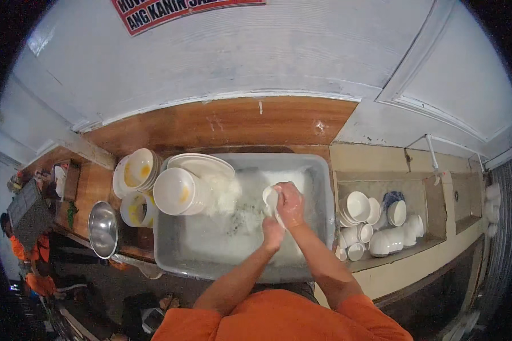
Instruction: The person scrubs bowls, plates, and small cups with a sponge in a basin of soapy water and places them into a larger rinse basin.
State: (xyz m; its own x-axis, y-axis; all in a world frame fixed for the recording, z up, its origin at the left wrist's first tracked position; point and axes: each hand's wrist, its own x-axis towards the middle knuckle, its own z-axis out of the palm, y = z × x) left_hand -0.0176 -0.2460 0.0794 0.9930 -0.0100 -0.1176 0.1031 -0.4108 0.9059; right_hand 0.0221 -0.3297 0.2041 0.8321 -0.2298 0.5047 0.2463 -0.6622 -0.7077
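Observation:
A large grey plastic tub (320,255) of cloudy, sudsy water lies before me. Over its right half, my left hand (273,232) and my right hand (290,204) meet at a small white bowl (271,198). The right hand grips the bowl's right side; the left is at its lower edge, its fingers mostly hidden. Inside the tub's left end, a stack of white bowls (175,192) leans on its side, with food residue on the front one. White oval plates (202,164) rest behind that stack.
More stained bowls (141,168), a yellow-smeared container (137,209) and a steel bowl (103,230) stand left of the tub. White bowls and cups (386,242) fill a sink (435,209) at right. A person in orange (38,281) is at far left.

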